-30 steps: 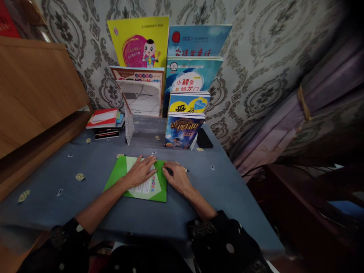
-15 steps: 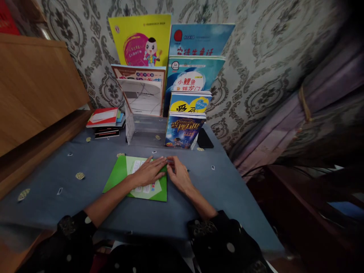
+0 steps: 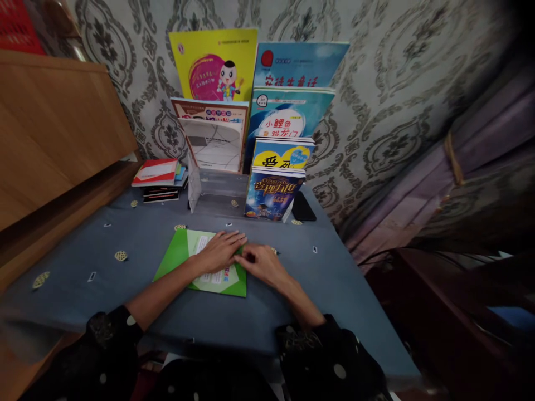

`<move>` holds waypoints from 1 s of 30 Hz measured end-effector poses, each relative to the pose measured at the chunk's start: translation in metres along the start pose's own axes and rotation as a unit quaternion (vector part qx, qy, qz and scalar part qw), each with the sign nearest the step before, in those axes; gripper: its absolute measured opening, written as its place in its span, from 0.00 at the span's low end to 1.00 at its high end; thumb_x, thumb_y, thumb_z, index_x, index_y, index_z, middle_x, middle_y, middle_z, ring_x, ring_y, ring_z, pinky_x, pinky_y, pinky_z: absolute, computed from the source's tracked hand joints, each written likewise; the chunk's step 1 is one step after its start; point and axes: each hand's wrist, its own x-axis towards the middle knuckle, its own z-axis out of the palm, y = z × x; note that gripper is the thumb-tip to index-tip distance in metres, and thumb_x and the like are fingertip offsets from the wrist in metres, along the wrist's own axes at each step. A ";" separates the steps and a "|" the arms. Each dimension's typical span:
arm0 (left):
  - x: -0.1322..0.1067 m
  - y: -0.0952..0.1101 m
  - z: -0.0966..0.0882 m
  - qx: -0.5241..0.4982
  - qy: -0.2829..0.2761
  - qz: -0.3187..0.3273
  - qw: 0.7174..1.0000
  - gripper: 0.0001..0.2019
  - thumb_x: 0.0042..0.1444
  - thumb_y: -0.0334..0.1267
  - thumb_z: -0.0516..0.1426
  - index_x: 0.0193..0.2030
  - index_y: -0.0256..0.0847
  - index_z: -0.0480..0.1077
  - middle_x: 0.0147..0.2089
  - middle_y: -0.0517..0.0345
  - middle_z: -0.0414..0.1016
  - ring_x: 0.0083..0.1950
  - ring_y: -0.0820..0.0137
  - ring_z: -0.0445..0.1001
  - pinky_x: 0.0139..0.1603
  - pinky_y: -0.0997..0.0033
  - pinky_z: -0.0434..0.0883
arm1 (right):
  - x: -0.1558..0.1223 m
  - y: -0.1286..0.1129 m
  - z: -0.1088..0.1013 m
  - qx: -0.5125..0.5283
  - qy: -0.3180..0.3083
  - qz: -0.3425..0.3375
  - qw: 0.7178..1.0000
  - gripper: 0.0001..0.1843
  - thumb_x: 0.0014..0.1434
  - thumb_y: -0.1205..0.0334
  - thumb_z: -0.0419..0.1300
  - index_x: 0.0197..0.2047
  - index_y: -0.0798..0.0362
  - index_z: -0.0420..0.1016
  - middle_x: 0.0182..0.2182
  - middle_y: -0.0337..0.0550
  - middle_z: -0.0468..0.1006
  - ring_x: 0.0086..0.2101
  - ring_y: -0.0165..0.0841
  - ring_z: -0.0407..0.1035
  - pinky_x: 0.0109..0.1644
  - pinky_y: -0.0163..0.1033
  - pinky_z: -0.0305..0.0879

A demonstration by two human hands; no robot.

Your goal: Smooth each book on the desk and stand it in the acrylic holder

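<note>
Looking down through the head camera, I see a green booklet (image 3: 180, 259) lying flat on the counter (image 3: 125, 312), near its front edge and a little left of centre, with a pale printed panel on its cover. The left hand (image 3: 219, 252) rests palm down on the booklet's upper right part, its fingers stretched out flat and close together. The right hand (image 3: 261, 263) lies just beside it at the booklet's right edge, knuckles up and fingers bent, its fingertips meeting those of the left hand. I cannot tell whether it pinches the edge or only presses on it. Both forearms come up from dark dotted sleeves at the bottom of the view. Behind the hands stands a clear rack (image 3: 209, 189) against the patterned wall, with picture books (image 3: 288, 117) upright in its rows. The frontmost slot on the left shows only the clear divider. A dark phone (image 3: 302, 206) lies just right of the rack, and a small stack of books (image 3: 157, 177) with a red cover on top sits to the left, near a wooden panel (image 3: 54, 128).
</note>
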 end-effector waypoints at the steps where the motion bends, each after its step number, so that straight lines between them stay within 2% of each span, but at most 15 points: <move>1: 0.000 -0.001 0.000 -0.002 -0.002 0.000 1.000 0.25 0.70 0.47 0.46 0.71 0.45 0.54 0.72 0.52 0.56 0.73 0.62 0.53 0.68 0.56 0.52 | -0.002 -0.003 -0.003 -0.011 -0.052 -0.006 0.999 0.11 0.58 0.60 0.62 0.25 0.53 0.71 0.23 0.35 0.73 0.25 0.28 0.64 0.30 0.33 0.51; 3: 0.000 -0.002 -0.002 -0.006 -0.007 0.001 1.000 0.24 0.71 0.48 0.44 0.71 0.46 0.54 0.73 0.54 0.56 0.73 0.63 0.53 0.68 0.56 0.52 | -0.006 -0.011 -0.007 -0.026 -0.140 -0.017 0.990 0.12 0.55 0.57 0.66 0.24 0.53 0.72 0.22 0.34 0.73 0.24 0.26 0.62 0.29 0.34 0.47; 5: 0.000 -0.002 -0.003 -0.011 -0.013 -0.001 1.000 0.24 0.71 0.49 0.42 0.71 0.47 0.54 0.73 0.55 0.55 0.74 0.63 0.52 0.69 0.56 0.51 | -0.010 -0.018 -0.010 -0.039 -0.197 -0.031 0.979 0.13 0.52 0.55 0.69 0.26 0.52 0.73 0.22 0.33 0.72 0.24 0.26 0.60 0.28 0.34 0.45; 8: 0.000 -0.002 -0.003 -0.018 -0.022 -0.005 1.000 0.25 0.71 0.51 0.42 0.71 0.47 0.53 0.73 0.56 0.54 0.74 0.63 0.51 0.69 0.55 0.51 | -0.013 -0.025 -0.011 -0.068 -0.236 -0.043 0.968 0.13 0.50 0.54 0.71 0.30 0.51 0.74 0.23 0.32 0.71 0.24 0.26 0.57 0.28 0.34 0.43; 11: 0.001 -0.002 -0.004 -0.020 -0.022 -0.009 1.000 0.25 0.71 0.51 0.42 0.71 0.48 0.53 0.73 0.56 0.54 0.74 0.63 0.52 0.68 0.56 0.52 | -0.016 -0.026 -0.012 -0.098 -0.241 -0.056 0.964 0.10 0.52 0.55 0.69 0.31 0.51 0.74 0.24 0.32 0.70 0.25 0.27 0.56 0.28 0.35 0.42; 15: 0.004 -0.004 -0.008 -0.004 -0.030 -0.046 0.998 0.24 0.71 0.47 0.43 0.70 0.44 0.55 0.73 0.52 0.55 0.72 0.61 0.55 0.67 0.54 0.54 | -0.017 -0.020 -0.022 -0.141 -0.210 -0.052 0.966 0.09 0.56 0.56 0.67 0.33 0.51 0.74 0.27 0.36 0.74 0.29 0.29 0.63 0.31 0.36 0.43; 17: 0.004 -0.007 -0.015 0.012 -0.030 -0.095 0.995 0.23 0.70 0.45 0.44 0.69 0.43 0.57 0.72 0.49 0.57 0.70 0.58 0.58 0.65 0.52 0.57 | -0.017 -0.016 -0.029 -0.166 -0.181 -0.029 0.969 0.08 0.57 0.56 0.66 0.35 0.51 0.75 0.29 0.38 0.76 0.31 0.32 0.66 0.32 0.36 0.45; 20: 0.000 -0.009 -0.028 0.041 -0.030 -0.167 0.985 0.21 0.68 0.42 0.47 0.64 0.39 0.64 0.66 0.44 0.65 0.64 0.54 0.64 0.60 0.51 0.63 | -0.017 -0.013 -0.035 -0.193 -0.138 0.013 0.971 0.08 0.60 0.58 0.64 0.42 0.50 0.75 0.33 0.41 0.79 0.36 0.35 0.70 0.34 0.36 0.50; 22: -0.005 -0.010 -0.037 0.060 -0.036 -0.202 0.977 0.19 0.67 0.42 0.48 0.58 0.36 0.68 0.59 0.41 0.69 0.60 0.53 0.66 0.55 0.53 0.67 | -0.016 -0.012 -0.033 -0.207 -0.109 0.041 0.971 0.10 0.62 0.59 0.61 0.47 0.49 0.74 0.37 0.43 0.80 0.39 0.38 0.72 0.36 0.36 0.53; 25: -0.015 -0.013 -0.046 0.071 -0.050 -0.246 0.965 0.17 0.67 0.42 0.48 0.52 0.34 0.70 0.55 0.40 0.68 0.57 0.53 0.67 0.50 0.57 0.70 | -0.011 -0.011 -0.023 -0.218 -0.082 0.093 0.968 0.12 0.66 0.63 0.55 0.51 0.50 0.72 0.40 0.47 0.81 0.41 0.39 0.73 0.38 0.37 0.56; 30: -0.024 -0.017 -0.044 0.078 -0.028 -0.277 0.957 0.15 0.67 0.41 0.49 0.49 0.34 0.72 0.53 0.42 0.68 0.55 0.54 0.69 0.50 0.58 0.70 | 0.006 -0.002 -0.007 -0.170 -0.026 0.131 0.976 0.17 0.65 0.70 0.49 0.51 0.50 0.74 0.46 0.47 0.80 0.43 0.36 0.74 0.41 0.36 0.59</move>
